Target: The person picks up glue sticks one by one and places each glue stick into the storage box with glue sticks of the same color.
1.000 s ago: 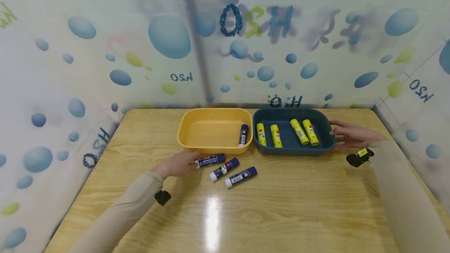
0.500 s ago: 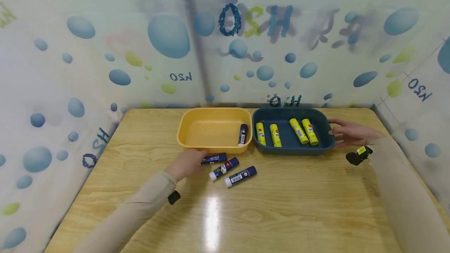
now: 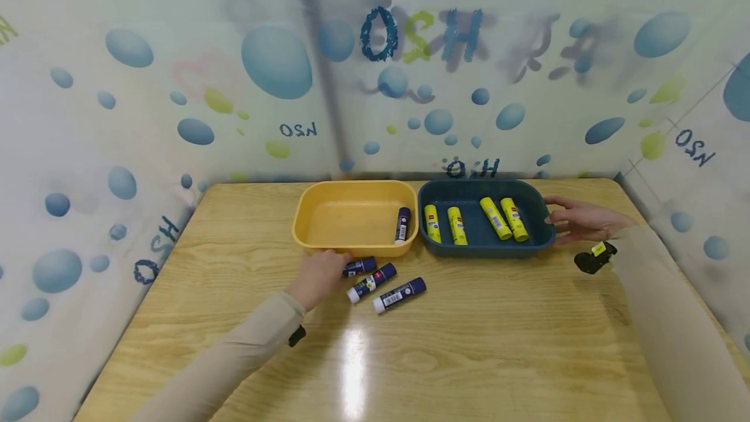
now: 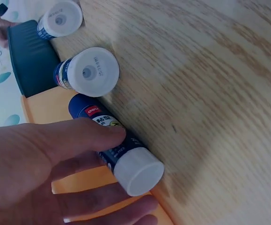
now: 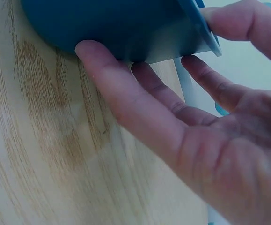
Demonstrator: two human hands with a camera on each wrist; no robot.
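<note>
My left hand (image 3: pixel 316 279) pinches a dark blue glue stick (image 3: pixel 359 267) with a white end. It lies just in front of the yellow bin (image 3: pixel 351 251). In the left wrist view, the thumb lies across the stick's label and the other fingers are on its far side. Two similar glue sticks, one nearer (image 3: pixel 372 283) and one to the right (image 3: pixel 400 295), rest on the table. My right hand (image 3: pixel 586 221) touches the right end of the dark blue bin (image 3: pixel 486 251). In the right wrist view, its extended fingers (image 5: pixel 130 103) touch the wall and one fingertip meets the rim.
One dark blue glue stick (image 3: pixel 402 225) is inside the yellow bin, by its right wall. Several yellow glue sticks (image 3: pixel 495 218) lie in the dark blue bin. Both bins stand side by side near the back edge of the wooden table (image 3: pixel 469 357), before a patterned curtain (image 3: pixel 433 96).
My left hand has moved right along the glue stick and covers more of it. The stick has shifted slightly right. The right hand stays at the dark blue bin.
</note>
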